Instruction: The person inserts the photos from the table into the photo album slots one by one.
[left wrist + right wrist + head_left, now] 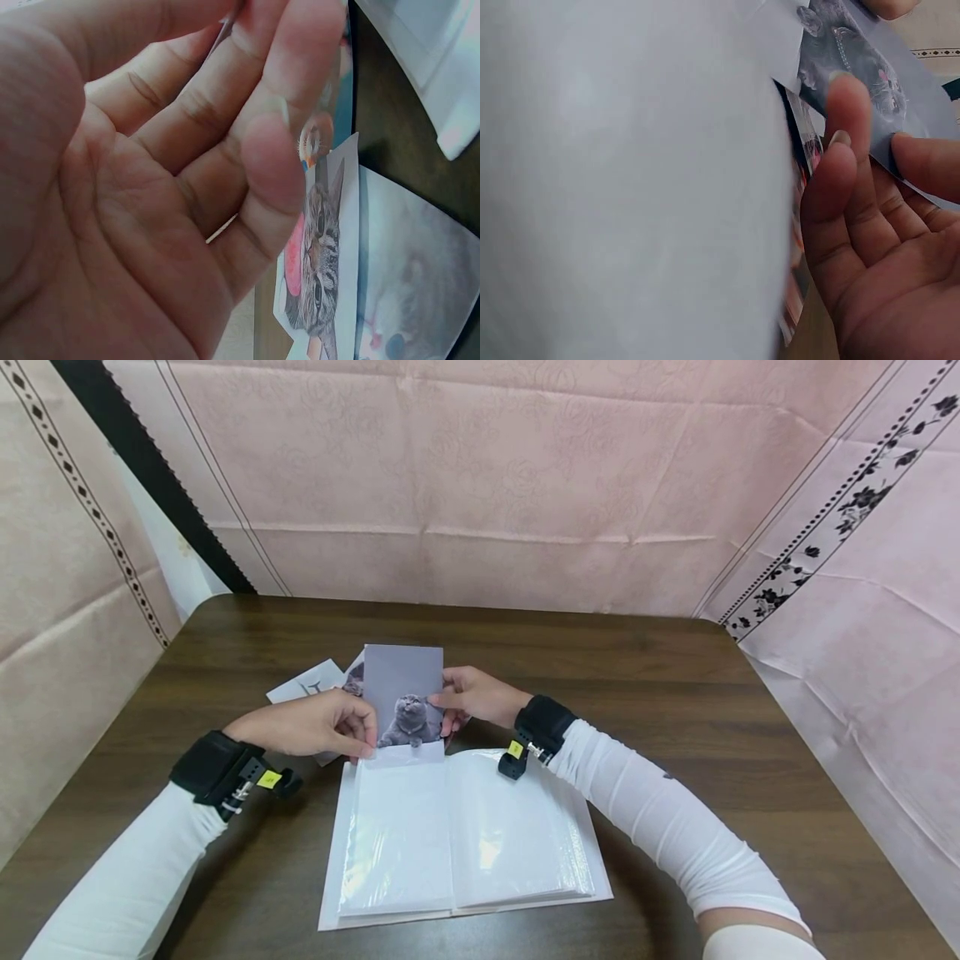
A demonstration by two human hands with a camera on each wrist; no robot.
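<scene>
A photo album (397,843) lies spread on the table, its clear sleeves glossy over white pages. Upright above its left page stands a grey photo card (401,672) of a fluffy grey cat, its lower end at that page's sleeve mouth. My right hand (480,697) pinches the card's right edge, the thumb on the printed face in the right wrist view. At the card's lower left corner, my left hand (322,722) pinches the upper edge of the sleeve with thumb and forefinger; the fingertips are partly cut off in the left wrist view, where its palm (135,225) shows.
Behind my left hand, more cat pictures overlap on the table, among them a pale card (307,682) and a tabby cat picture (322,255). The brown wooden table (660,718) ends at a pink cloth backdrop (480,485).
</scene>
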